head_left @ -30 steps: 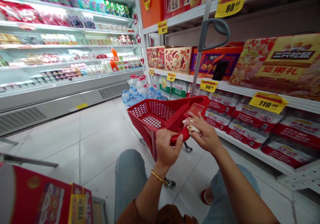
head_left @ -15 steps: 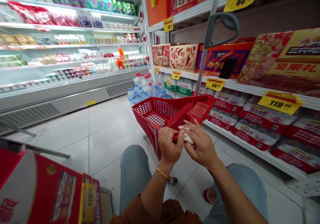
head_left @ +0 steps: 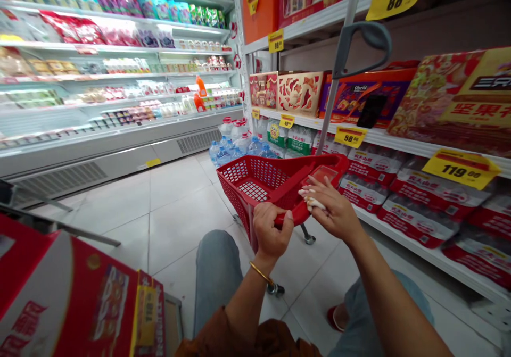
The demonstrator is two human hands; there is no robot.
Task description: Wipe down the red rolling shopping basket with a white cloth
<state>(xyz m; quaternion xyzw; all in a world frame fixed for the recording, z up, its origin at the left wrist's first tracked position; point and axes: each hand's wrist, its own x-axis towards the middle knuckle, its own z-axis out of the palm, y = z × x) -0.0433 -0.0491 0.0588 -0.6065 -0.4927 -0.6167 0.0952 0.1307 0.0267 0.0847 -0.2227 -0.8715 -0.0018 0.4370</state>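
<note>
A red plastic rolling shopping basket (head_left: 235, 197) stands in front of my knees, with a mesh floor and small wheels below. My left hand (head_left: 271, 232) is closed round the near end of its red handle (head_left: 297, 213), thumb on top. Further along that handle, my right hand (head_left: 335, 208) presses a crumpled white tissue (head_left: 315, 202) against the rim. Its fingers are bent over the tissue, which sticks out between them. A framed panel (head_left: 324, 174) on the basket's top lies just beyond the right fingertips.
Water packs (head_left: 407, 202) and gift boxes (head_left: 301, 93) fill the shelves on the right; a grey hook-shaped handle (head_left: 361, 48) on a metal pole rises before them. Bottled water (head_left: 243, 145) stands behind the basket. A lit fridge (head_left: 120, 133) is at left, red boxes (head_left: 75, 293) nearer me.
My right hand has slid with the tissue away from my left hand, rightward and farther along the handle. The left hand keeps its hold. The view has shifted slightly.
</note>
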